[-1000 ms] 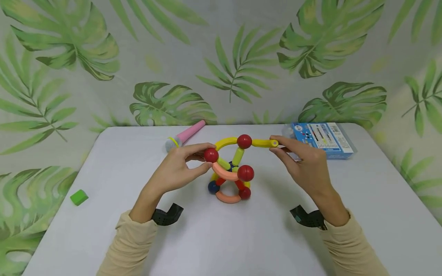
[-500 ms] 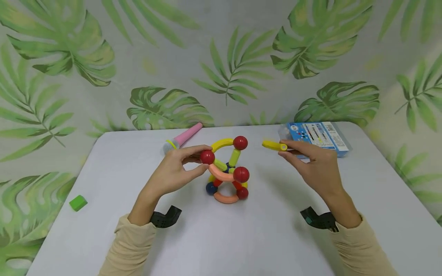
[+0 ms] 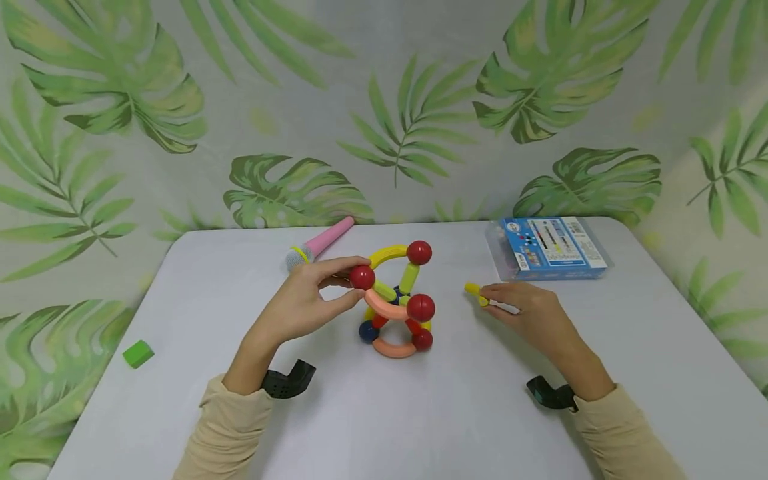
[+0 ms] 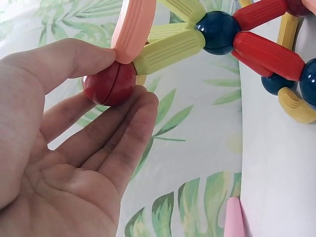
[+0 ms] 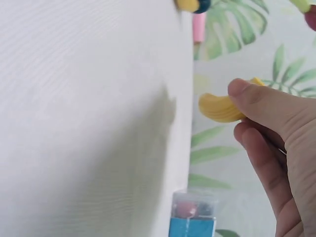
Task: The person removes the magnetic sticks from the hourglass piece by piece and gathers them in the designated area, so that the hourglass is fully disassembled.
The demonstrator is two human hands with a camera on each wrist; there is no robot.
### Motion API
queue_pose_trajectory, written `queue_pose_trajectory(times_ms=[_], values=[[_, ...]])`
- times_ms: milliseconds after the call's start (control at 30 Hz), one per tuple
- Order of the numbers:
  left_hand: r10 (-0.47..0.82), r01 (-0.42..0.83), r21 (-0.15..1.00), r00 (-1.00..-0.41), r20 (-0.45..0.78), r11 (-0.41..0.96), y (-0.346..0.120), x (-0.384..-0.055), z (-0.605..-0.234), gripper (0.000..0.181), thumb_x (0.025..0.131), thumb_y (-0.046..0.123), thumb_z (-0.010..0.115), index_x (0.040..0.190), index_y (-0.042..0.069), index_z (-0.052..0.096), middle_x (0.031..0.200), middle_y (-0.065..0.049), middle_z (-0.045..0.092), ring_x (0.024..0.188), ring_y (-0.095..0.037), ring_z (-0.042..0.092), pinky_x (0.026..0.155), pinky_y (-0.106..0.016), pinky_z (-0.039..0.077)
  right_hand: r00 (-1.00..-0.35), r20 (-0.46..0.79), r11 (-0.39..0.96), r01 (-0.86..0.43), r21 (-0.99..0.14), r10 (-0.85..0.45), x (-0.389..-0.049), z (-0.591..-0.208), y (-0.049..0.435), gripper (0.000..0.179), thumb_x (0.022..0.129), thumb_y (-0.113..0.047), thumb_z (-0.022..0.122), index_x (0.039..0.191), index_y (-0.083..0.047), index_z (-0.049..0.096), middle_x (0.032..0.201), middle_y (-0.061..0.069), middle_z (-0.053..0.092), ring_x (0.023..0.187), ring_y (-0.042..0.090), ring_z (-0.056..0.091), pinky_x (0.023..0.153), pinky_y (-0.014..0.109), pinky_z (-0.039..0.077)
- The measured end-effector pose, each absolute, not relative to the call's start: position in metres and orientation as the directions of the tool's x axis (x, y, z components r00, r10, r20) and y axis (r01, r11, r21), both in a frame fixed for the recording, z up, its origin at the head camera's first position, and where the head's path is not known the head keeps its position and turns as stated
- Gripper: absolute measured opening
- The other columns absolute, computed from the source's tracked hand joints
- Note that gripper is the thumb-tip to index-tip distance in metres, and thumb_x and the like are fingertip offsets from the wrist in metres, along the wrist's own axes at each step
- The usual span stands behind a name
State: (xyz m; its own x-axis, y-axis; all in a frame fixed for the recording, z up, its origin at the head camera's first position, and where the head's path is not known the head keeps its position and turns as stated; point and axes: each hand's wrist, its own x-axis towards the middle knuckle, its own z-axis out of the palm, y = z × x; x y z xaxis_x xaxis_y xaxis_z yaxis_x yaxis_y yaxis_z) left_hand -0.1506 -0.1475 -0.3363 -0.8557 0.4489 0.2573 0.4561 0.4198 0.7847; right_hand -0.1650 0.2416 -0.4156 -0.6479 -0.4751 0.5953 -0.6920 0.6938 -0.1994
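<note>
A structure of balls and rods stands mid-table, with a dark blue ball [image 4: 217, 32] at its core and light green rods [image 3: 410, 278] rising to red balls. My left hand [image 3: 303, 303] pinches its left red ball [image 4: 109, 85] between thumb and fingers, where a salmon curved rod [image 3: 387, 306] and a light green rod meet. A yellow curved rod [image 3: 381, 255] joins that ball to the rear red ball [image 3: 419, 253]. To the right, apart from the structure, my right hand [image 3: 534, 317] pinches a loose short yellow curved rod [image 5: 219, 107] above the table.
Behind the right hand lies a blue box in clear plastic [image 3: 555, 250]. A pink toy microphone [image 3: 327, 238] lies at the back, left of the structure. One green block [image 3: 138, 354] is near the table's left edge. A leaf-patterned cloth [image 3: 408, 120] hangs behind the white table [image 3: 384, 427].
The right hand has pulled the short yellow rod off the rear red ball, then moved it right and down toward the table. The left hand still holds its red ball.
</note>
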Motion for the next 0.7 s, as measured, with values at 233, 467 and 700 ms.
queue_pose_trajectory(times_ms=[233, 467, 700], values=[[0.452, 0.44, 0.798, -0.859, 0.24, 0.413, -0.148, -0.151, -0.337, 0.043, 0.093, 0.012, 0.076, 0.135, 0.01, 0.066, 0.122, 0.0, 0.074, 0.107, -0.014, 0.071, 0.098, -0.035, 0.057, -0.717, 0.428, 0.714, -0.67, -0.204, -0.55, -0.163, -0.425, 0.242, 0.035, 0.075, -0.005, 0.09, 0.109, -0.009, 0.081, 0.114, 0.01, 0.077, 0.104, 0.027, 0.075, 0.084, 0.042, 0.061], [0.457, 0.461, 0.79, -0.85, 0.262, 0.404, -0.147, -0.152, -0.34, 0.043, 0.093, 0.012, 0.077, 0.135, 0.01, 0.067, 0.123, 0.0, 0.074, 0.106, -0.014, 0.072, 0.097, -0.033, 0.057, -0.727, 0.397, 0.721, -0.664, -0.199, -0.561, -0.162, -0.43, 0.245, 0.03, 0.08, -0.012, 0.088, 0.108, -0.01, 0.082, 0.114, 0.007, 0.078, 0.104, 0.027, 0.075, 0.086, 0.045, 0.061], [0.469, 0.472, 0.791, -0.841, 0.27, 0.389, -0.148, -0.154, -0.34, 0.042, 0.094, 0.011, 0.076, 0.135, 0.008, 0.066, 0.121, -0.002, 0.074, 0.104, -0.014, 0.072, 0.098, -0.032, 0.057, -0.733, 0.38, 0.718, -0.663, -0.213, -0.564, -0.163, -0.431, 0.243, 0.032, 0.081, -0.016, 0.088, 0.112, -0.012, 0.081, 0.116, 0.005, 0.077, 0.108, 0.026, 0.074, 0.088, 0.045, 0.06]])
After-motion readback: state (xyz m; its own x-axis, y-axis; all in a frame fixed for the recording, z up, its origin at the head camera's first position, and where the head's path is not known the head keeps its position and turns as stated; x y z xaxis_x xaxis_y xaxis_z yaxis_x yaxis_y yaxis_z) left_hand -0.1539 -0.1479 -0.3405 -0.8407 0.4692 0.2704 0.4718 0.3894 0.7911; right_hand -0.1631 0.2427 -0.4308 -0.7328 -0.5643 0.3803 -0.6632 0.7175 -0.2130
